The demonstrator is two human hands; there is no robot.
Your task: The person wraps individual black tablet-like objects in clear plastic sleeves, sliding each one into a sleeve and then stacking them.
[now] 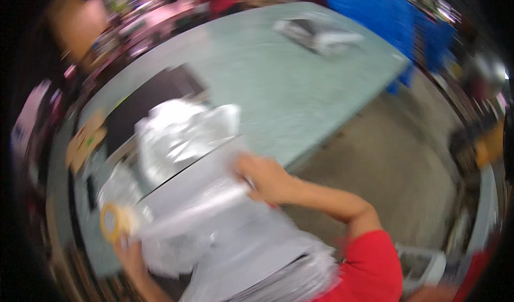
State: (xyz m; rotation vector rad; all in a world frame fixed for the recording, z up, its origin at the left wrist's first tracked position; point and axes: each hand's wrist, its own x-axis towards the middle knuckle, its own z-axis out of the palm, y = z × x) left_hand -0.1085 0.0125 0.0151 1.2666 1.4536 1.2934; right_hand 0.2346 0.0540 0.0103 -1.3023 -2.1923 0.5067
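Silvery plastic sheeting is gripped by right hand; left hand grip unclear.

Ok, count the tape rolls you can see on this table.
1. A yellowish tape roll sits at the lower left, by the left hand, against the grey plastic bags. The picture is blurred and the bags cover much of the table, so others may be hidden.

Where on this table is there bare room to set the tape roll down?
The widest bare patch of the green table lies between the crumpled plastic wrap by the right hand and the grey bundle at the far end. The near left corner is crowded: black sheet, cardboard scraps, wrapped stack, tape roll.
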